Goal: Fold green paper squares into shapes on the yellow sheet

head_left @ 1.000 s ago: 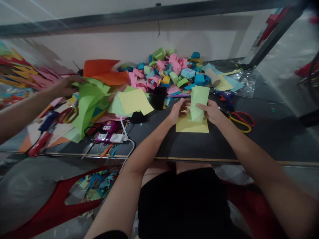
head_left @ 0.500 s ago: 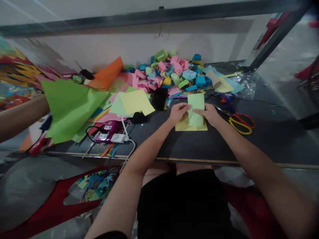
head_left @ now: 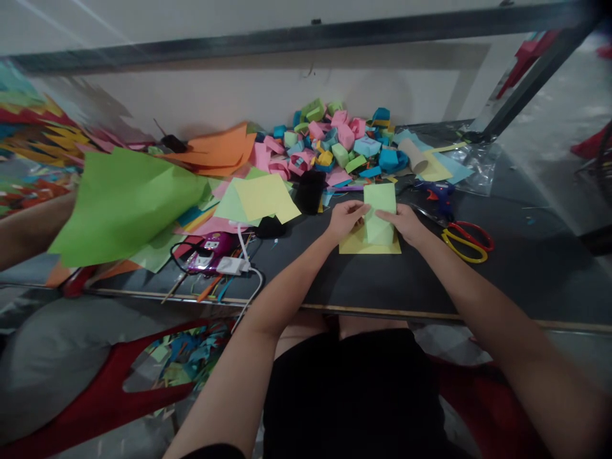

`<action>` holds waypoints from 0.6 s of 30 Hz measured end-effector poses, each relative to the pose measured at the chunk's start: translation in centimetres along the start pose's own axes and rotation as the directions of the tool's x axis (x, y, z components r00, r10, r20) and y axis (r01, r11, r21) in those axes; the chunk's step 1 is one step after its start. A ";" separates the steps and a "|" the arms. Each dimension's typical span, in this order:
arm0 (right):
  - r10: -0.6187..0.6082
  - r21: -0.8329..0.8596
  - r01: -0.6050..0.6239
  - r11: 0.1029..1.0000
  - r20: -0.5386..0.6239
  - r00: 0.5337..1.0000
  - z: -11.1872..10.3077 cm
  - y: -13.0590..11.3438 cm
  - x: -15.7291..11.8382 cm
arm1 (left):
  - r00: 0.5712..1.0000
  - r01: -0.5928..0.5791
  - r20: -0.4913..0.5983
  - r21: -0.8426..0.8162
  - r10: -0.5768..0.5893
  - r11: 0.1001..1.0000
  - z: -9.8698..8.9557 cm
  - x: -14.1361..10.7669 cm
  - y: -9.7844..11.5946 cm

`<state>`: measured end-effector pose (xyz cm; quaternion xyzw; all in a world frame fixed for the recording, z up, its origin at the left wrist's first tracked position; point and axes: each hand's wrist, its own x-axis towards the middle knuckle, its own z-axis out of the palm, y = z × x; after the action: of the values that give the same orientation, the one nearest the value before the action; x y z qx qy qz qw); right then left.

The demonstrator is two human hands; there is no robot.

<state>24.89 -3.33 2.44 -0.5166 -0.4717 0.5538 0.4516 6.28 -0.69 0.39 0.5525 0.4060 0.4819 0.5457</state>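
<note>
Between my two hands is a light green sheet of paper (head_left: 381,228), a narrow upright rectangle that looks folded. My left hand (head_left: 348,218) pinches its left edge. On the other side, my right hand (head_left: 405,222) grips the right edge, its thumb lying across the front. Beneath the green paper, a yellow sheet of paper (head_left: 351,245) lies flat on the dark table (head_left: 382,280). Scissors (head_left: 466,242) with one red and one yellow handle rest to the right of my right hand. A blue glue gun (head_left: 440,196) lies behind them.
Folded paper pieces (head_left: 342,137) are heaped at the back, beside a cardboard tube (head_left: 414,155). Left of me are loose sheets (head_left: 268,197), a purple power strip (head_left: 210,252) with a white cable, and another person's arm (head_left: 36,229) by a large green sheet (head_left: 129,204).
The other person's large green sheet has swung down and left, uncovering more of the orange sheets. My hands keep hold of the light green paper. The view has shifted slightly.
</note>
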 end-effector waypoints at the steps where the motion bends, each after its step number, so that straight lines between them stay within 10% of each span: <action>1: -0.003 0.004 0.003 1.000 0.001 1.000 0.0 0.0 0.0 | 1.000 0.002 -0.005 -0.004 -0.002 1.000 0.0 0.0 0.1; 18: -0.021 -0.024 0.022 0.999 0.020 1.000 0.1 -0.1 -0.2 | 0.999 -0.009 -0.033 0.022 0.010 1.000 0.4 -0.4 0.9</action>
<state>24.81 -3.51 2.59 -0.5116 -0.4882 0.5482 0.4466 6.51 -1.27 1.32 0.5523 0.4173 0.4891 0.5306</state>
